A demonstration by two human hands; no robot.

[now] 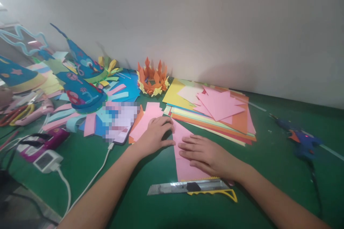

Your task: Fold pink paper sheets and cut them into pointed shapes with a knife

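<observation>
A sheet of pink paper [185, 170] lies on the green table in front of me, with a crease line across it. My right hand [205, 154] rests flat on this sheet, fingers stretched to the left. At the sheet's upper left edge is my left hand [158, 132], its fingers bent and the thumb apart from them, with nothing visible between. A utility knife [192, 186] with a yellow handle lies at the sheet's near edge, blade pointing left. Partly behind my left hand lie more pink sheets [150, 112] with an orange piece.
A stack of coloured paper [209, 123] lies behind my hands. Nearby stand an orange paper crown [152, 82] and blue cone hats [83, 89]. A charging phone [129, 125] and power strip [55, 141] are left; a blue glue gun [298, 137] lies right. Scissors [25, 111] sit far left.
</observation>
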